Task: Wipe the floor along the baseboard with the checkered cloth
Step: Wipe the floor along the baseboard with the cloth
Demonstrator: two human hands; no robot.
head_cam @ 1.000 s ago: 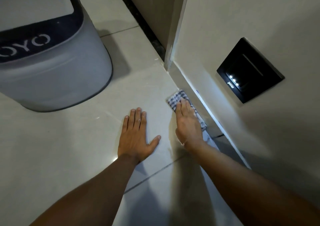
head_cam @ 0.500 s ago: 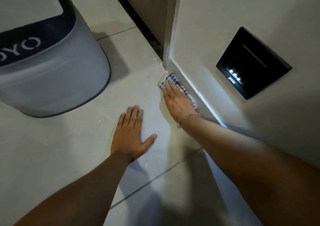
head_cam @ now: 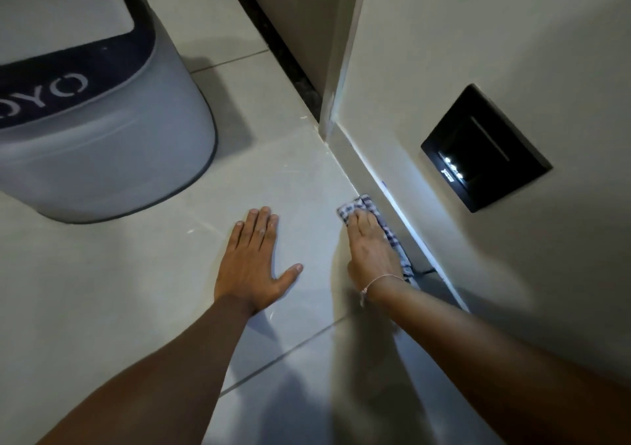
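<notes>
Right hand (head_cam: 372,250), flat on the checkered cloth (head_cam: 392,236), has pulled back from the far corner along the baseboard (head_cam: 367,171); left hand (head_cam: 254,263) braces, open.

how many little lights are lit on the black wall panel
3. They sit in a short row near the lower left of the black panel on the wall, above the baseboard. Glare may hide more.

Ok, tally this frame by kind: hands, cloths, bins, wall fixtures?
Hands: 2, bare left hand flat on the pale tiled floor, bare right hand on the cloth
Cloths: 1, blue-and-white checkered cloth
Bins: 1, grey plastic bin with dark band
Wall fixtures: 1, black square wall panel
Total: 5
</notes>
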